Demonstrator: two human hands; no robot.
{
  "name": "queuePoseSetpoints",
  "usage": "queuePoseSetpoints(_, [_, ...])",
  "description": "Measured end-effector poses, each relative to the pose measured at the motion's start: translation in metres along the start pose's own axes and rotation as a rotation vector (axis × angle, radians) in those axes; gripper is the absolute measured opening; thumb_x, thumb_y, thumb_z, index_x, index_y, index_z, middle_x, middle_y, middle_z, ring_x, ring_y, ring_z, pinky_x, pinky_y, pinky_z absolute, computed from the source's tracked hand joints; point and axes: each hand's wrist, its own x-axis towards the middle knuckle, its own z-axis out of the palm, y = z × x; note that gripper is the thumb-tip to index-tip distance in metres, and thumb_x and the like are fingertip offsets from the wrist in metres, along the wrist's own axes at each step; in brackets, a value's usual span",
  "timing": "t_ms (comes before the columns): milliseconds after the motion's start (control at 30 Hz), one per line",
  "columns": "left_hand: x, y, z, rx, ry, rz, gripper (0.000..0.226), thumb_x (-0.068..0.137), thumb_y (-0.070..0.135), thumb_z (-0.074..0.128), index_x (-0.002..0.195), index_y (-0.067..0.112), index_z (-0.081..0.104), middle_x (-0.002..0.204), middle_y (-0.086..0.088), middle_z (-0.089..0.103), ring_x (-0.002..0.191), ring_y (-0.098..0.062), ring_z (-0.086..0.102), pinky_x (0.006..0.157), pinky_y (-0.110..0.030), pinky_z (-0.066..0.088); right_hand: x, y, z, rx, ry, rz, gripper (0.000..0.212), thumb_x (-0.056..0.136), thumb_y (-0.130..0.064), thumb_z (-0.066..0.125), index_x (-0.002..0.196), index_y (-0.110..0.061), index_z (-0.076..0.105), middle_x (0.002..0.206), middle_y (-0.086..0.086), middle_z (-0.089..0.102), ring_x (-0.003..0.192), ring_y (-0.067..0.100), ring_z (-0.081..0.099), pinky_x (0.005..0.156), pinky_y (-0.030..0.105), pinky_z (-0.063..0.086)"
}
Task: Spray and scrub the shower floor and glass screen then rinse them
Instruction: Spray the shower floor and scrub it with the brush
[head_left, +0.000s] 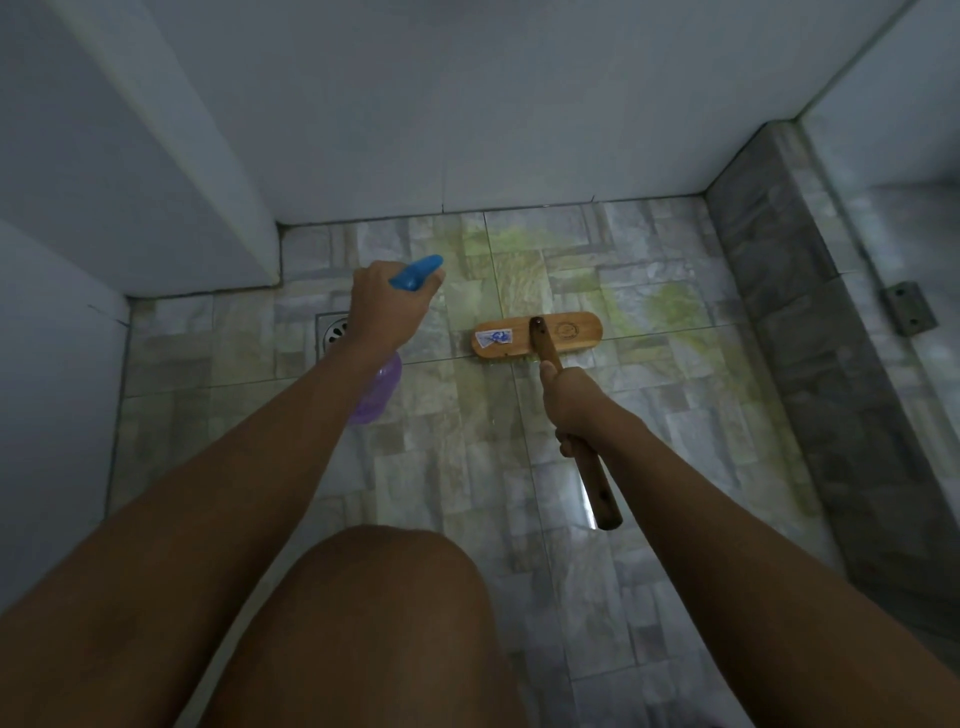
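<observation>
My left hand (387, 304) grips a spray bottle (376, 395) with a purple body and a blue trigger head that points toward the far wall. My right hand (571, 400) is closed around the wooden handle of a scrub brush (537, 340), whose flat wooden head rests bristles-down on the shower floor (649, 441). The floor is pale stone-pattern tile, wet, with yellow-green streaks around and beyond the brush head. The glass screen (893, 171) stands at the right, above a grey stone kerb.
A square metal drain (332, 335) sits in the floor just left of my left wrist. White walls close the far side and the left. A metal hinge bracket (910, 307) is fixed at the right by the kerb (779, 291). My bare knee (384, 597) fills the lower middle.
</observation>
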Motion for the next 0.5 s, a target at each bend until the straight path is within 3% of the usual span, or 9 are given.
queuePoseSetpoints(100, [0.002, -0.001, 0.001, 0.032, -0.015, -0.018, 0.058, 0.088, 0.051, 0.073, 0.061, 0.002, 0.057, 0.060, -0.013, 0.057, 0.064, -0.029, 0.056, 0.057, -0.039, 0.047, 0.000, -0.001, 0.000, -0.010, -0.003, -0.002, 0.046, 0.106, -0.049, 0.027, 0.105, -0.008, 0.047, 0.079, 0.012, 0.054, 0.057, 0.023, 0.054, 0.045, 0.032, 0.049])
queuePoseSetpoints(267, [-0.008, 0.002, -0.002, 0.124, 0.041, 0.084, 0.058, 0.093, 0.045, 0.069, 0.053, 0.017, 0.039, 0.051, 0.001, 0.037, 0.051, -0.018, 0.038, 0.052, -0.031, 0.031, -0.001, -0.001, 0.000, 0.000, -0.011, 0.003, 0.050, 0.106, -0.051, 0.027, 0.114, -0.007, 0.049, 0.081, 0.012, 0.054, 0.058, 0.024, 0.054, 0.047, 0.032, 0.049])
queuePoseSetpoints(400, [-0.005, -0.015, -0.035, 0.036, 0.236, 0.163, 0.048, 0.098, 0.041, 0.063, 0.065, 0.008, 0.052, 0.058, -0.007, 0.044, 0.052, -0.017, 0.039, 0.049, -0.031, 0.031, 0.003, -0.002, -0.004, -0.029, -0.034, -0.003, 0.048, 0.106, -0.050, 0.026, 0.114, -0.008, 0.047, 0.083, 0.013, 0.055, 0.061, 0.024, 0.055, 0.047, 0.032, 0.050])
queuePoseSetpoints(500, [-0.007, -0.030, -0.060, 0.029, 0.365, 0.258, 0.044, 0.101, 0.034, 0.062, 0.065, 0.011, 0.048, 0.059, -0.007, 0.041, 0.053, -0.013, 0.035, 0.051, -0.030, 0.027, 0.017, -0.023, -0.015, -0.041, -0.027, -0.033, 0.045, 0.107, -0.047, 0.029, 0.116, -0.008, 0.049, 0.083, 0.013, 0.055, 0.060, 0.024, 0.054, 0.045, 0.031, 0.049])
